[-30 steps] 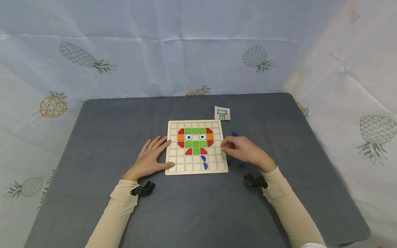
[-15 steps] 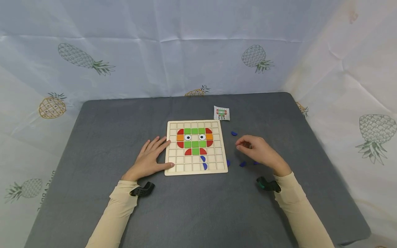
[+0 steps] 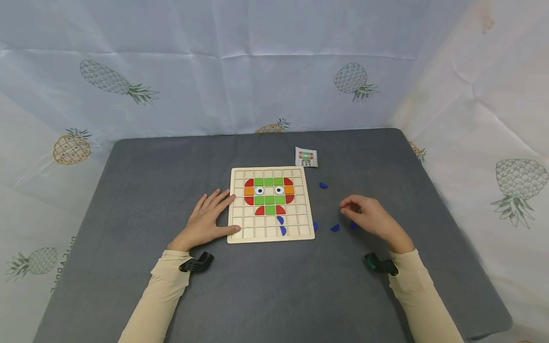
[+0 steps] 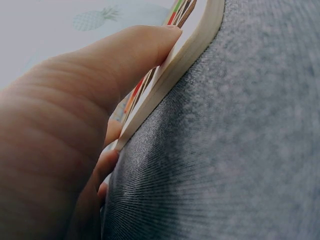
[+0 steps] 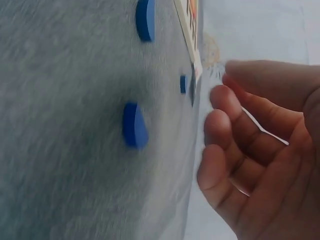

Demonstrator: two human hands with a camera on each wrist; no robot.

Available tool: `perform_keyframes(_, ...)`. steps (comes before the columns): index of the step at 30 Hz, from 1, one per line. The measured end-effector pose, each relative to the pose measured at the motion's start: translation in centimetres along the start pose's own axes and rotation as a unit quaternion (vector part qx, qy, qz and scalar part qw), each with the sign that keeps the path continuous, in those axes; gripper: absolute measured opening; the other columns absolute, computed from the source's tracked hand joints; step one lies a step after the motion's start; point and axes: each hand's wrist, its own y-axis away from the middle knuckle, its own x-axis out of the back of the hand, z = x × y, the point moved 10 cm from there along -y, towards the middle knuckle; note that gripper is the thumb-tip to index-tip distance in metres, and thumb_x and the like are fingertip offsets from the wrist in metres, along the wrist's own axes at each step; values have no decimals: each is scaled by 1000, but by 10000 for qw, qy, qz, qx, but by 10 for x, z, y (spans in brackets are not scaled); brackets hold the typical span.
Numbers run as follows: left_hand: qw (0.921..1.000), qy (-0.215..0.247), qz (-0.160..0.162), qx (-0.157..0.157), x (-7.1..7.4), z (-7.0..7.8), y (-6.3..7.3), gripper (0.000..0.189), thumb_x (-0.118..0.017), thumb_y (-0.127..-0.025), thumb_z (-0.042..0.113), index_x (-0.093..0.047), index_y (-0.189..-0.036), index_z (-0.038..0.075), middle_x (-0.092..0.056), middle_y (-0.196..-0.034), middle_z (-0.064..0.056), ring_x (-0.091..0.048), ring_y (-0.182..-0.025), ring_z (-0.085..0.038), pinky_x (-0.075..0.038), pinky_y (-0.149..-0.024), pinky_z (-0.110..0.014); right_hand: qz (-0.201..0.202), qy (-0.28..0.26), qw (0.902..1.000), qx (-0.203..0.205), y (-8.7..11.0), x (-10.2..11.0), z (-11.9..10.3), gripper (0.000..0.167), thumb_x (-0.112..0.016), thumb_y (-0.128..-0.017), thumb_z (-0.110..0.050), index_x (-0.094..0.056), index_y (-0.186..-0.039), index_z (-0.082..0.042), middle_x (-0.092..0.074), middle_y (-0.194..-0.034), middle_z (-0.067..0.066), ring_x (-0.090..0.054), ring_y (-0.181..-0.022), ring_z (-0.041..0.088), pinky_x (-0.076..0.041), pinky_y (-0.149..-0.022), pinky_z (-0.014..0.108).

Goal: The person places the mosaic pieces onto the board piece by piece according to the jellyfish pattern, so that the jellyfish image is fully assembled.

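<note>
My left hand [image 3: 203, 224] lies spread at the left side of a wooden grid board [image 3: 302, 220], its thumb [image 4: 145, 45] and fingertips touching the rim. On the board, red, green and orange tiles and two round eye pieces make a face-like pattern, with two blue half-round tiles [image 3: 281, 226] below it. My right hand [image 3: 373, 219] hovers right of the board with loosely curled fingers [image 5: 217, 125]; nothing shows between them. Under it lies a blue half-round tile [image 5: 134, 126], partly hidden in the head view.
More loose blue tiles lie right of the board: one [image 3: 335, 227] near the right hand, one [image 3: 323, 185] farther back, one [image 3: 315, 226] against the board's edge. A small pattern card [image 3: 306, 157] sits behind the board on the grey table [image 3: 266, 290].
My right hand has moved away from the board's right edge, to the right and slightly nearer, over the loose blue tiles. The left hand has stayed at the board.
</note>
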Motion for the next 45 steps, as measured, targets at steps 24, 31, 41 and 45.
perform_keyframes(24, 10000, 28, 6, -19, 0, -2, 1, 97, -71, -84, 64, -28, -162, 26, -20, -171, -3, -8, -160, -29, 3, -129, -52, -419, 291, 9944, -923, 25, -7, 45, 28, -68, -97, -37, -70, -105, -11, -66, -86, -1, -55, -74, 12, -44, -66, 29)
perform_keyframes(31, 10000, 15, 29, -19, 0, -2, 1, 96, -71, -84, 63, -28, -162, 26, -20, -171, -3, -8, -160, -29, 2, -129, -52, -395, 366, 9951, -834, 21, -10, 43, 22, -70, -96, -31, -70, -102, -9, -65, -82, -2, -53, -69, 10, -44, -63, 27)
perform_keyframes(41, 9999, 42, 97, -97, 2, 2, 0, 97, -72, -84, 62, -29, -162, 24, -22, -170, -6, -10, -160, -31, 1, -129, -54, -359, 273, 9983, -371, 12, -16, 28, 8, -69, -96, -13, -68, -102, -8, -62, -81, -2, -50, -68, 8, -41, -61, 24)
perform_keyframes(45, 9999, 12, 73, -86, 1, 1, 0, 97, -72, -84, 63, -29, -162, 24, -22, -170, -6, -10, -160, -31, 1, -129, -54, -224, 286, 9990, -256, 6, -11, 22, 12, -67, -97, -10, -70, -108, -5, -64, -85, 1, -52, -72, 10, -44, -64, 25)
